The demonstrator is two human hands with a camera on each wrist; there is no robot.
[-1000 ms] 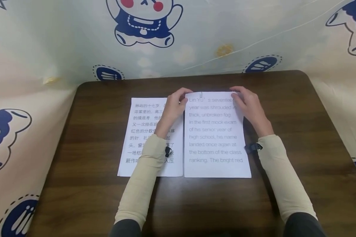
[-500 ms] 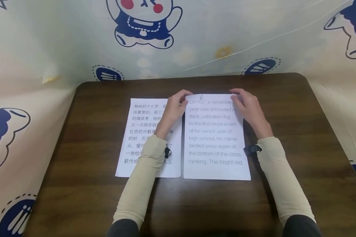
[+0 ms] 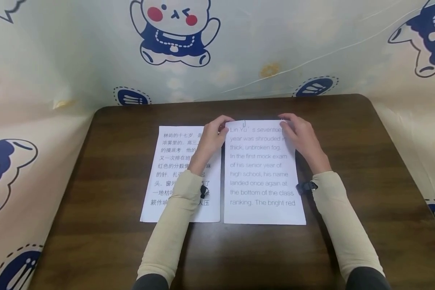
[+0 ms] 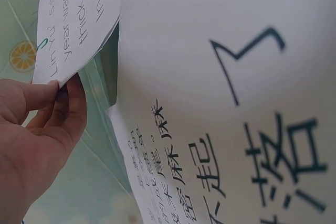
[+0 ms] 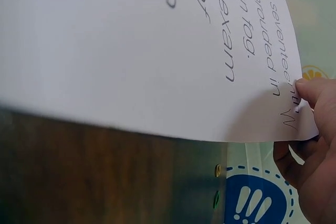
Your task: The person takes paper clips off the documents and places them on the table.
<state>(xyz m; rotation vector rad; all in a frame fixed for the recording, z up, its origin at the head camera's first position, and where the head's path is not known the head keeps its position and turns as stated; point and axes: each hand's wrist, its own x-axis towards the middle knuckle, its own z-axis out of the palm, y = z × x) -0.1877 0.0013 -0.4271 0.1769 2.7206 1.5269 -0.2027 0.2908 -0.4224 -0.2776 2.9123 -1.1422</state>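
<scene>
A white paper sheet printed in English [image 3: 262,213] lies in the right half of the pair, with a small paper clip [image 3: 244,123] on its top edge; the clip looks green in the left wrist view. My left hand [image 3: 211,139] pinches the sheet's top left corner between thumb and fingers [image 4: 76,100]. At the top right corner my right hand [image 3: 304,137] pinches it, thumb on the printed face. The sheet's upper part curves up in both wrist views. To the left, a sheet printed in Chinese [image 3: 166,173] lies partly hidden under my left forearm.
Both sheets are on a dark brown wooden table [image 3: 105,201]. Behind and beside it hangs a pale cloth [image 3: 239,40] with blue cartoon figures. Two small loops, one gold [image 5: 218,170] and one green [image 5: 216,199], show beyond the sheet in the right wrist view.
The whole head view has shifted slightly, so table, sheets and hands sit lower in it. Both hands keep their hold on the English sheet's top corners.
</scene>
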